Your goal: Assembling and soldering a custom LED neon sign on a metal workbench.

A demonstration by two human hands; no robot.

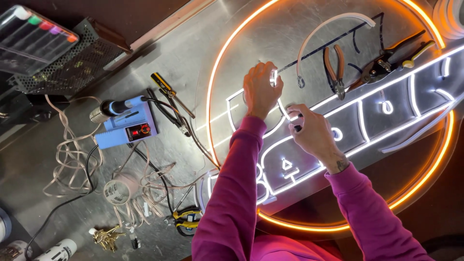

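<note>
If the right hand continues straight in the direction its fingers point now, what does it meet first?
The right hand points up-left toward the left hand. It would probably first meet the lit white strip between them, then the left hand; height is unclear.

Both arms reach forward in magenta sleeves, side by side. The left hand (259,89) is furthest out, its back up, fingers curled over and bent down at the tips. The right hand (313,133) sits nearer and just beside it, wrist cocked, thumb and fingertips pinched together.
</note>
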